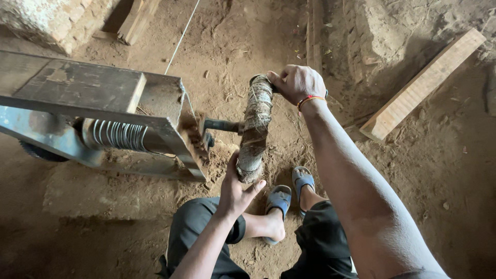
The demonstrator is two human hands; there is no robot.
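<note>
Gripping both ends of the fibre-wrapped crank handle (255, 129): right hand (295, 82) clamping the far end, left hand (235, 190) the near; running near-to-far, right of the metal frame (93, 98).

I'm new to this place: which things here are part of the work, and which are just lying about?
In use:
- wrapped crank handle, held by left hand and right hand
- metal frame
- coiled spool

Lying about:
- wooden plank
- brick block

rusty metal frame (103, 98), twine-wrapped rough crank handle (256, 129)
</note>
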